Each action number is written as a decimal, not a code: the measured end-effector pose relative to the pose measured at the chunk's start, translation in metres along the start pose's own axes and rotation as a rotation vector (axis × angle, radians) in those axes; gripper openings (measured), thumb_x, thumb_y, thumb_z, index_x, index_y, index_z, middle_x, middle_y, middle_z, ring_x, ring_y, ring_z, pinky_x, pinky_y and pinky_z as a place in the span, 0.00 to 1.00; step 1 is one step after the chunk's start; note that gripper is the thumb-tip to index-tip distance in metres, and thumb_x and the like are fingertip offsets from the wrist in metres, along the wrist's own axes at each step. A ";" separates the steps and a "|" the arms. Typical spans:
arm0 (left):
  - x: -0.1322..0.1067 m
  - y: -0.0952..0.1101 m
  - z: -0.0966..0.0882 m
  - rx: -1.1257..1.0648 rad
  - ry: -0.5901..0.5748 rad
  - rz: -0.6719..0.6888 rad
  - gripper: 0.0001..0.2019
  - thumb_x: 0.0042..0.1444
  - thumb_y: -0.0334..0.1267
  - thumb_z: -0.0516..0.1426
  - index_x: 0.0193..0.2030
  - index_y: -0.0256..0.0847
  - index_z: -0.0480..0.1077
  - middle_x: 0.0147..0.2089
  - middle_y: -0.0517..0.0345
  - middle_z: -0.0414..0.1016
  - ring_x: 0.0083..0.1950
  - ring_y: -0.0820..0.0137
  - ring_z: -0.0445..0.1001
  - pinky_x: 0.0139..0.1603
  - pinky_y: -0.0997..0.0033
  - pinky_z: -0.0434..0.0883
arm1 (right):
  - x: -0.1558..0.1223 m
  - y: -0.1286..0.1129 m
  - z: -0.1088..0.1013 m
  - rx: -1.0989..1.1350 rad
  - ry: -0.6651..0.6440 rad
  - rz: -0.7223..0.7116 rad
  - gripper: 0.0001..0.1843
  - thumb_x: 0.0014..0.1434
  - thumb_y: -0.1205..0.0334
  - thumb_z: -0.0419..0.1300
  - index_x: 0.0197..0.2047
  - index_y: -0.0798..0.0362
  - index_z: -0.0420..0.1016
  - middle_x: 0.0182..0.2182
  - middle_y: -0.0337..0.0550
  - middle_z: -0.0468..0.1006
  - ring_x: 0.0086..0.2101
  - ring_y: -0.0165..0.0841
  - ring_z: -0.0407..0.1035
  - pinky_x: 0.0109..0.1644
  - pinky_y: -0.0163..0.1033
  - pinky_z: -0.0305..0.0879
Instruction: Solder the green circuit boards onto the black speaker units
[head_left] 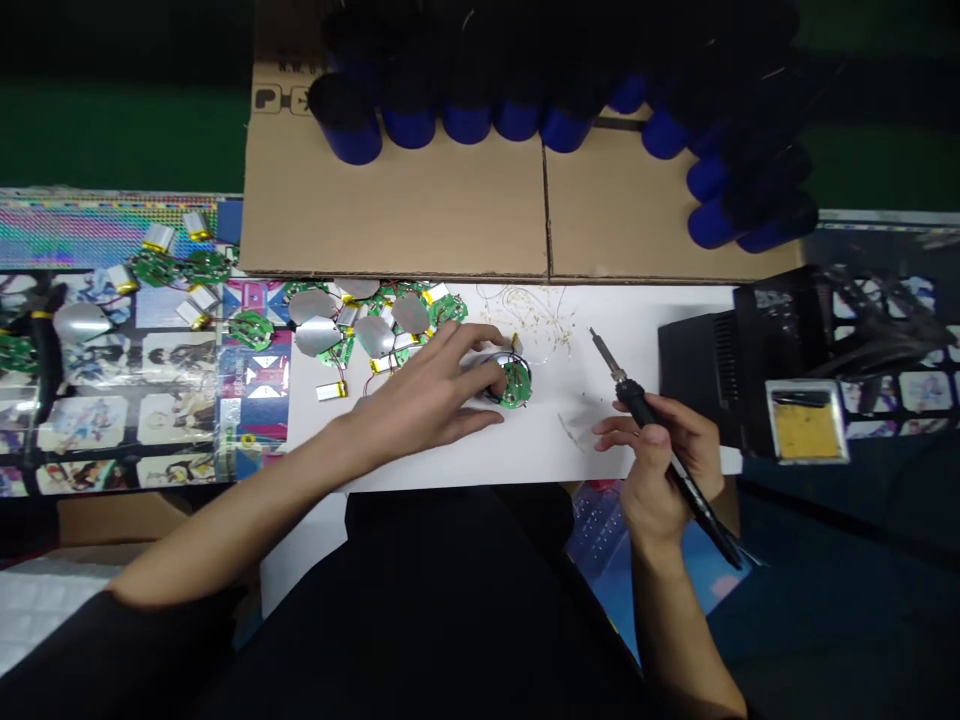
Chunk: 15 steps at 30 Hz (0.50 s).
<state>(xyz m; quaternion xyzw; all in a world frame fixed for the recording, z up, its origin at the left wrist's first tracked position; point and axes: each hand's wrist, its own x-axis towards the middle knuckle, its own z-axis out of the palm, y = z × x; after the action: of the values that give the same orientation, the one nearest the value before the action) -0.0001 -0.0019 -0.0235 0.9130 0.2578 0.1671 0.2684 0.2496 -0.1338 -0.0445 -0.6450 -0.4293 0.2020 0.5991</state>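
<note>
A round green circuit board (517, 384) with a dark wire along its edge lies on the white work surface (465, 455). My left hand (442, 385) is spread over its left side, one fingertip touching the board and the thumb apart from it. Part of the board is hidden under the fingers. In my right hand (667, 460) is a black soldering iron (638, 402), gripped by the handle. Its metal tip points up and left, away from the board.
Several boards with silver discs (375, 336) and small batteries (331, 390) lie to the left. Wire bits (536, 318) are scattered behind the board. Blue cylinders (409, 125) stand on a cardboard box (397, 220). A yellow sponge tray (807, 428) and black stand (701, 370) sit right.
</note>
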 end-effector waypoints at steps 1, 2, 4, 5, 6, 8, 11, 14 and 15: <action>-0.002 0.002 0.006 -0.046 0.027 -0.054 0.08 0.69 0.40 0.63 0.48 0.39 0.73 0.69 0.38 0.67 0.66 0.52 0.70 0.64 0.48 0.74 | -0.001 0.003 0.001 -0.007 -0.003 -0.003 0.13 0.67 0.58 0.67 0.53 0.51 0.77 0.39 0.43 0.86 0.27 0.33 0.82 0.25 0.37 0.78; -0.004 0.003 0.011 -0.088 0.049 -0.097 0.06 0.69 0.38 0.63 0.47 0.39 0.72 0.70 0.39 0.67 0.67 0.53 0.71 0.65 0.48 0.74 | -0.001 0.006 0.001 -0.021 -0.010 -0.010 0.14 0.66 0.59 0.69 0.53 0.51 0.77 0.39 0.43 0.86 0.27 0.33 0.82 0.27 0.37 0.79; -0.007 0.005 0.015 -0.159 0.074 -0.142 0.04 0.69 0.35 0.62 0.45 0.40 0.71 0.69 0.41 0.70 0.68 0.56 0.73 0.66 0.50 0.75 | -0.003 0.012 0.002 -0.063 -0.041 -0.020 0.13 0.64 0.60 0.71 0.50 0.52 0.77 0.37 0.41 0.85 0.29 0.33 0.82 0.33 0.38 0.81; -0.009 0.004 0.012 -0.192 0.076 -0.153 0.04 0.69 0.35 0.62 0.44 0.40 0.71 0.67 0.43 0.72 0.67 0.57 0.74 0.65 0.50 0.76 | -0.003 0.015 0.002 -0.085 -0.061 -0.020 0.12 0.64 0.60 0.71 0.49 0.52 0.78 0.36 0.41 0.84 0.31 0.33 0.82 0.36 0.39 0.82; -0.010 0.003 0.006 -0.223 0.075 -0.166 0.05 0.68 0.36 0.63 0.43 0.41 0.71 0.65 0.44 0.74 0.67 0.57 0.75 0.65 0.51 0.77 | -0.004 0.018 0.002 -0.100 -0.077 -0.021 0.11 0.64 0.60 0.70 0.48 0.52 0.78 0.36 0.41 0.84 0.32 0.33 0.82 0.38 0.39 0.82; -0.015 -0.003 -0.016 -0.273 0.087 -0.196 0.08 0.67 0.40 0.66 0.42 0.42 0.71 0.62 0.46 0.78 0.66 0.57 0.77 0.63 0.51 0.79 | -0.005 0.024 0.003 -0.113 -0.109 -0.013 0.09 0.65 0.60 0.69 0.47 0.51 0.78 0.39 0.43 0.84 0.35 0.33 0.83 0.42 0.40 0.82; -0.025 -0.022 -0.063 -0.275 0.213 -0.263 0.11 0.66 0.44 0.66 0.41 0.43 0.70 0.62 0.47 0.78 0.66 0.55 0.78 0.64 0.47 0.80 | -0.007 0.030 0.008 -0.102 -0.159 0.017 0.11 0.65 0.60 0.69 0.50 0.50 0.79 0.42 0.44 0.84 0.39 0.33 0.83 0.47 0.40 0.82; -0.032 -0.058 -0.109 -0.183 0.518 -0.308 0.14 0.61 0.46 0.71 0.41 0.44 0.73 0.61 0.54 0.79 0.68 0.53 0.76 0.69 0.41 0.76 | -0.008 0.034 0.014 -0.077 -0.210 0.047 0.12 0.66 0.59 0.69 0.52 0.50 0.79 0.44 0.45 0.84 0.41 0.35 0.84 0.48 0.41 0.83; -0.034 -0.075 -0.121 -0.118 0.631 -0.334 0.16 0.59 0.48 0.72 0.41 0.44 0.73 0.59 0.57 0.80 0.68 0.53 0.75 0.70 0.40 0.75 | -0.008 0.035 0.016 -0.076 -0.224 0.054 0.13 0.66 0.58 0.68 0.53 0.50 0.79 0.44 0.45 0.84 0.41 0.35 0.84 0.47 0.42 0.83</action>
<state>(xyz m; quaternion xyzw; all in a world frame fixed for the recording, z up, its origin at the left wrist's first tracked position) -0.1100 0.0819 0.0246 0.7446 0.4633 0.4094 0.2516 0.2440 -0.1279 -0.0828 -0.6520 -0.4834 0.2725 0.5166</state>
